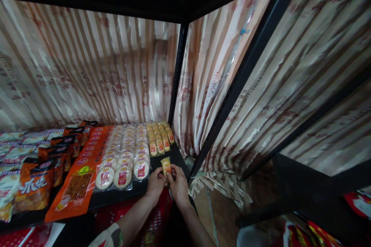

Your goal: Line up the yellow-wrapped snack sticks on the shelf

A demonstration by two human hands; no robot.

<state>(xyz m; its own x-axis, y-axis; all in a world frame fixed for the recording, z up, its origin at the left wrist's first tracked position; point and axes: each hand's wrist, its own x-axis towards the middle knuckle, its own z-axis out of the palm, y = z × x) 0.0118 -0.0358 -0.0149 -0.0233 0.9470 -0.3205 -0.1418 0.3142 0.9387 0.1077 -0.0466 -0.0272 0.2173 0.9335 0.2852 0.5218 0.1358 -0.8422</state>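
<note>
Both my hands meet at the front edge of a black shelf (121,195), around one small yellow wrapped snack (166,165). My left hand (156,183) pinches it from the left and low down. From the right, my right hand (178,185) grips it with thumb and fingers. The snack stands upright, its lower end hidden by the fingers. Just behind it, several matching yellow snacks (160,139) lie in rows at the shelf's right end. Left of those are rows of round white wrapped biscuits (123,175) with red labels.
Farther left lie a long orange snack pack (79,181), orange-brown bags (33,185) and white bags (8,185). A red basket (158,216) sits below the shelf edge. Black posts (232,81) rise at the right, with striped curtains (121,65) behind. Red packets (315,235) lie lower right.
</note>
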